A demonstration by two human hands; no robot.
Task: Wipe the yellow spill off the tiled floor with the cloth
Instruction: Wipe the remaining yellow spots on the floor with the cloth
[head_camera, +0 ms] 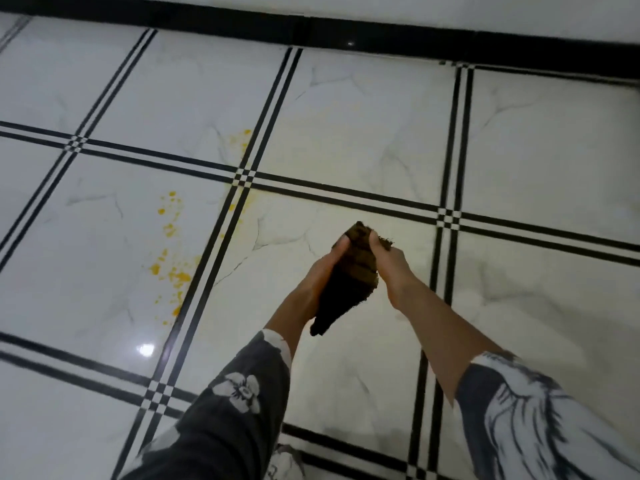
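Both the left hand and right hand pinch the bunched dark cloth above the floor, right of the yellow spill, so a wadded wipe risks smearing droplets across the dark tile lines.

Indoor room, most likely home; which room, cannot tell. Glossy white marble-look tiled floor, thin black double lines framing each tile, small checker squares at crossings. Black skirting strip along base of white wall, top edge of view. Bright glare spot on polished tile, lower left. Yellow spill splashed on tiles. Loose floral-print sleeve, casual house wear.
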